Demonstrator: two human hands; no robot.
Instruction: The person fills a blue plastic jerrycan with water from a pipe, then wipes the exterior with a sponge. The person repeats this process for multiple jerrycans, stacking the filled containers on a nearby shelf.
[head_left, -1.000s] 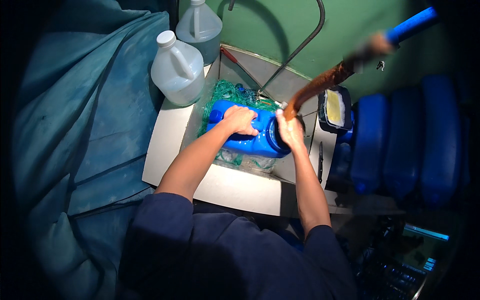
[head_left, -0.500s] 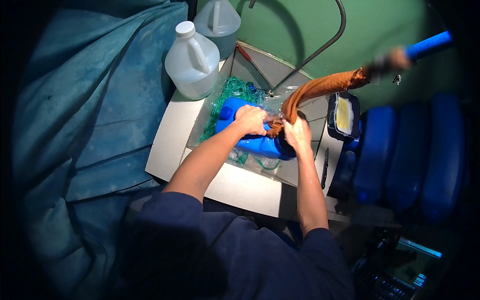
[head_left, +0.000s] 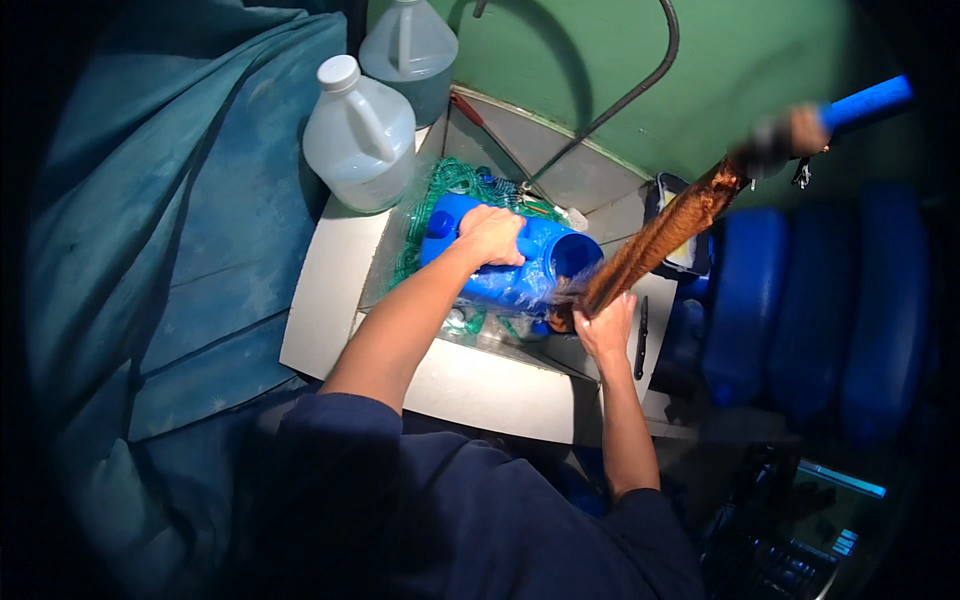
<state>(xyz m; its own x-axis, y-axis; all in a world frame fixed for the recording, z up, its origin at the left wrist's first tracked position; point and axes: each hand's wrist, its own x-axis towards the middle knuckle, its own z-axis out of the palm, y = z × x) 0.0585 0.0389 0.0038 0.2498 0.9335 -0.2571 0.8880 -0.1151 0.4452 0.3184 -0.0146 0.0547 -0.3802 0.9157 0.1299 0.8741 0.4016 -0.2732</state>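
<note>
Head view: the left hand (head_left: 492, 238) is closed around the handle of a blue jug (head_left: 540, 242), which lies on its side just behind the front edge of the white worktop (head_left: 470, 385), wide mouth facing right. The right hand (head_left: 608, 328) is curled tightly around the lower end of a brown cloth (head_left: 660, 235), close to the front right corner; the cloth slants up toward a blue pole (head_left: 868, 102) and partly hides a dark tub (head_left: 704, 257) at the right edge. A knife (head_left: 643, 335) lies just beside the right hand. Green netting (head_left: 455, 180) sits behind the jug; two cloudy bottles (head_left: 360, 145) stand at the back left corner.
</note>
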